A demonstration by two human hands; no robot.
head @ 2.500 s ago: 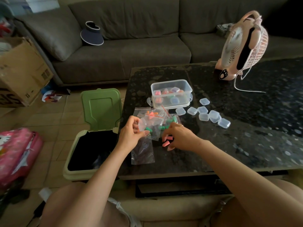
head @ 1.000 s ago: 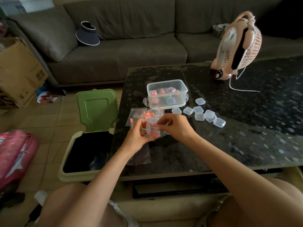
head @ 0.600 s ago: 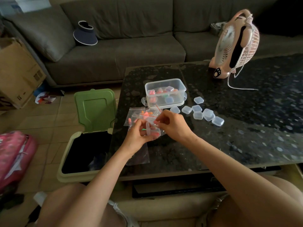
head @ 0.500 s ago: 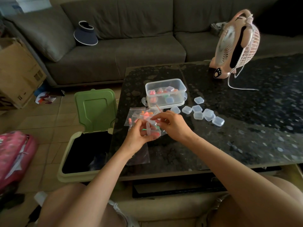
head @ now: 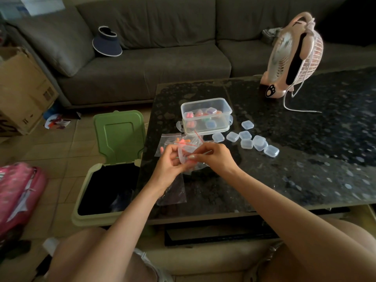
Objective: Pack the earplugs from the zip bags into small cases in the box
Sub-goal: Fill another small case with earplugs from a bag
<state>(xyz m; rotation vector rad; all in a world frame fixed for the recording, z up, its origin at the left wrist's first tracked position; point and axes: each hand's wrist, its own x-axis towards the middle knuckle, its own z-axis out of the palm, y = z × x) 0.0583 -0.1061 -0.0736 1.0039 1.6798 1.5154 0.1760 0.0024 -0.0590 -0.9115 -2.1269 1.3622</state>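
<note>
left grip: the left hand [head: 168,162] is curling its fingers round a small case [head: 183,157], holding it up off the tabletop [head: 284,180] with the open side facing the other hand.
right grip: the right hand [head: 216,157] is closing narrow, fingertips pinching at the case's edge; whether an earplug is sitting between them is hidden.
small case: it is sitting right between the two grips, touching both.
earplugs: orange earplugs [head: 183,141] are lying in the zip bags [head: 179,142], just beyond the grips and slightly toward the left one.
zip bags: they are lying flat under and past the hands; one flat bag [head: 173,192] is lying on the near side of the left grip.
box: the box [head: 205,101] is standing beyond the grips, a little to the right, with filled cases inside.
spare cases: the empty cases [head: 247,143] are lying beyond and right of the right grip.
key relation: the box is lying straight ahead of the case, its long side running left to right, and the right hand seems nearer to it.
step: judging from the pinch, the case is being filled or snapped closed.
next move: it is probably calling for the case to be carried forward over the bags into the box.
</note>
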